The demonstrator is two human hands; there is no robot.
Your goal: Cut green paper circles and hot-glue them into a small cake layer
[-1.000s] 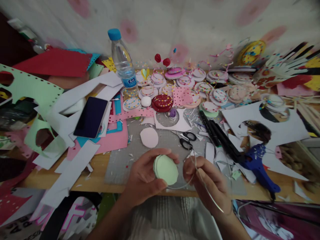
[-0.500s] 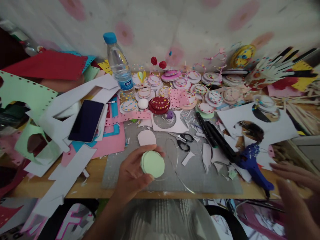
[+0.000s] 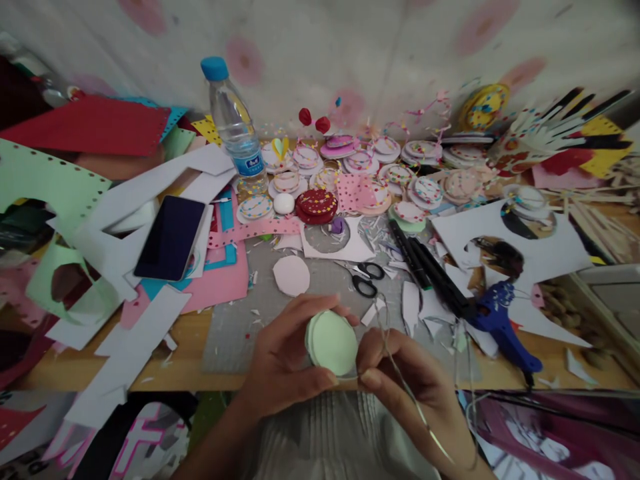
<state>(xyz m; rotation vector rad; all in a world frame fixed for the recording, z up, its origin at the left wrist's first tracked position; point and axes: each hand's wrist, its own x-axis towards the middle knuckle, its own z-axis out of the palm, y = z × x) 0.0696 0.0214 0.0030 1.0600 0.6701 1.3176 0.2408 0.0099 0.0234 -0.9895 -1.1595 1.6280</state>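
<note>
My left hand (image 3: 287,360) grips a pale green paper disc (image 3: 334,343) by its edge, thumb below and fingers behind; it looks layered. Close against the disc's right side, my right hand (image 3: 407,387) pinches a thin, shiny cord (image 3: 423,417) between thumb and forefinger. The cord loops up above the knuckles and trails down over the hand. Just beyond my left hand a whitish-pink paper disc (image 3: 292,276) lies flat on the grey cutting mat (image 3: 230,340). Black-handled scissors (image 3: 365,279) rest past my right hand, beside paper scraps.
A blue glue gun (image 3: 505,327) and black pens (image 3: 413,257) lie to the right. Several decorated paper discs (image 3: 317,205) crowd the back, near a water bottle (image 3: 235,127). Leftward are a phone (image 3: 171,238) and cut paper sheets (image 3: 85,127).
My right hand has come in from the far right and taken the cord from the mat. My left hand has shifted slightly right with the green disc.
</note>
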